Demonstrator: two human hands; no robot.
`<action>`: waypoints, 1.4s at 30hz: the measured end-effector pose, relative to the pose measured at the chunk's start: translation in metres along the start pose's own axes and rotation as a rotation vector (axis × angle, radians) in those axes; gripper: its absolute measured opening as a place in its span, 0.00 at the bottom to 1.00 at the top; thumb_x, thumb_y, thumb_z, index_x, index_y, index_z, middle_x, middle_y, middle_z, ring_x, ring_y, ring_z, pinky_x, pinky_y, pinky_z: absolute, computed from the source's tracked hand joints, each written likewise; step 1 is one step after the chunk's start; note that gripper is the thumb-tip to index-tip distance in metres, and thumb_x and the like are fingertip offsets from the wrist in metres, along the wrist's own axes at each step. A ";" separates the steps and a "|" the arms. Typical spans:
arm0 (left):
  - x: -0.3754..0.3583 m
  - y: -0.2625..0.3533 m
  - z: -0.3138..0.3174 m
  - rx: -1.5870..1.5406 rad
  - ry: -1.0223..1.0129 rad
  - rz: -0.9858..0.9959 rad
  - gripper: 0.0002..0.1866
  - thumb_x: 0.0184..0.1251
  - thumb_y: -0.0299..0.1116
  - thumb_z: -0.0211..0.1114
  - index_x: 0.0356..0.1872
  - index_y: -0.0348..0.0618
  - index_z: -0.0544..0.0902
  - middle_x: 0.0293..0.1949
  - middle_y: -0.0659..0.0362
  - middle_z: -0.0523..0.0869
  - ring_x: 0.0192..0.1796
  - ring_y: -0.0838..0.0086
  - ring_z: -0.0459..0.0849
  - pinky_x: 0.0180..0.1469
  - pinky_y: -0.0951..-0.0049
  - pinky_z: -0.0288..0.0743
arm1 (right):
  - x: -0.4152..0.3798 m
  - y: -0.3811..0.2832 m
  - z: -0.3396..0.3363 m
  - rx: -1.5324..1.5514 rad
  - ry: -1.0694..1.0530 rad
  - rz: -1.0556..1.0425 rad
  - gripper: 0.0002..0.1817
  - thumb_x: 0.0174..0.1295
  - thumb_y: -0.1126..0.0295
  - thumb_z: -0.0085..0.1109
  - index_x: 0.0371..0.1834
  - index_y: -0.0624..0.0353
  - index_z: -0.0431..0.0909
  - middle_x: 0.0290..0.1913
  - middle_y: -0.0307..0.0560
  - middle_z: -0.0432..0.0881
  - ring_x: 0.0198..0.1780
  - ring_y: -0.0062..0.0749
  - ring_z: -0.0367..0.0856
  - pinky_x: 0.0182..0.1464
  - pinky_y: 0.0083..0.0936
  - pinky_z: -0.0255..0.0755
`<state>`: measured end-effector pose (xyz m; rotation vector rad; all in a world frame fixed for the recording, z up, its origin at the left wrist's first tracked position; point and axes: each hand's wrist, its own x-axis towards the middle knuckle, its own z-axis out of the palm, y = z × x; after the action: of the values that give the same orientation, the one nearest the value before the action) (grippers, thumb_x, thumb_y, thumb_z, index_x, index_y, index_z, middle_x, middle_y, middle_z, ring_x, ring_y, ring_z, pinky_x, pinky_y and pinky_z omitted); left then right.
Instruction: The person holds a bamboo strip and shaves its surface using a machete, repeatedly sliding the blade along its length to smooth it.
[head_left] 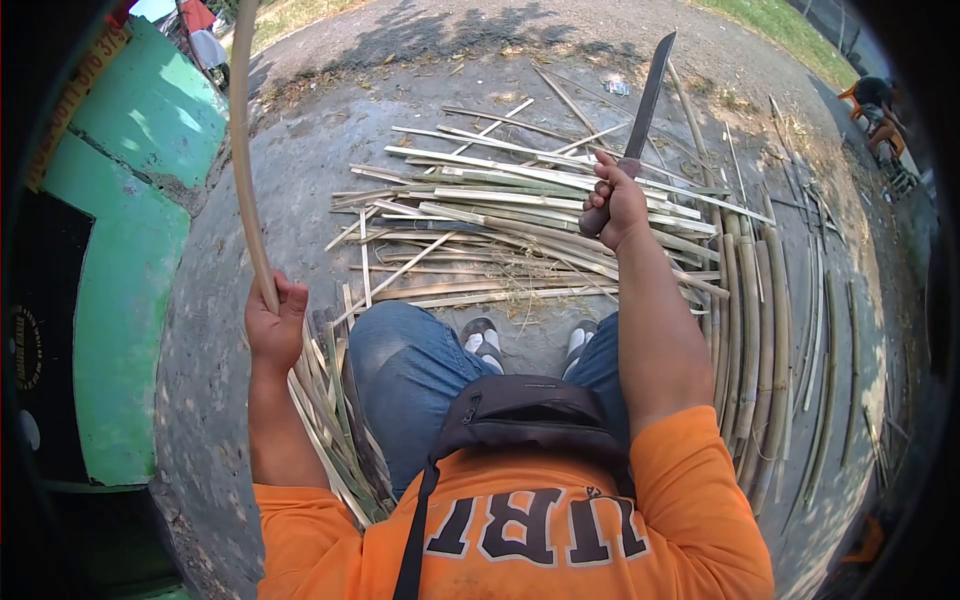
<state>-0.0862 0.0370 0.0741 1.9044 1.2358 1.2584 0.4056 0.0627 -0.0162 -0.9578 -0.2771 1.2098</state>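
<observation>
Bamboo strip (243, 150) gripped upright in left hand (275, 325); right hand (615, 205) grips raised machete (645, 110).

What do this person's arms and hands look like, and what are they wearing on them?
Both arms are bare from above the elbow down; the left hand and right hand wear no gloves, and no rings or watch can be seen. Short sleeves of an orange T-shirt with dark block lettering cover the upper arms. A dark bag strap crosses the chest.
</observation>
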 end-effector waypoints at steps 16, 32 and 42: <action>0.087 0.045 0.064 -0.168 0.712 0.174 0.32 0.87 0.62 0.36 0.57 0.39 0.72 0.50 0.52 0.78 0.51 0.64 0.83 0.63 0.54 0.83 | -0.014 0.018 0.022 -0.050 -0.164 -0.009 0.26 0.68 0.72 0.65 0.69 0.61 0.77 0.33 0.38 0.80 0.29 0.22 0.76 0.33 0.23 0.74; 0.030 0.048 0.203 -0.919 0.393 -0.343 0.31 0.88 0.58 0.42 0.75 0.45 0.67 0.60 0.57 0.77 0.64 0.64 0.81 0.65 0.57 0.83 | -0.056 0.026 0.054 -0.131 -0.481 -0.105 0.39 0.67 0.65 0.69 0.81 0.58 0.67 0.66 0.54 0.80 0.29 0.17 0.76 0.37 0.18 0.73; -0.016 0.066 0.128 -0.078 -0.836 -0.240 0.32 0.72 0.48 0.73 0.70 0.40 0.77 0.58 0.52 0.83 0.59 0.66 0.84 0.62 0.63 0.80 | -0.046 0.014 0.043 -0.066 -0.259 -0.086 0.32 0.65 0.67 0.66 0.73 0.65 0.74 0.54 0.55 0.87 0.28 0.20 0.79 0.36 0.18 0.75</action>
<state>0.0534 -0.0002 0.0669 1.8429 0.8926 0.2965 0.3515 0.0427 0.0124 -0.8371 -0.5609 1.2517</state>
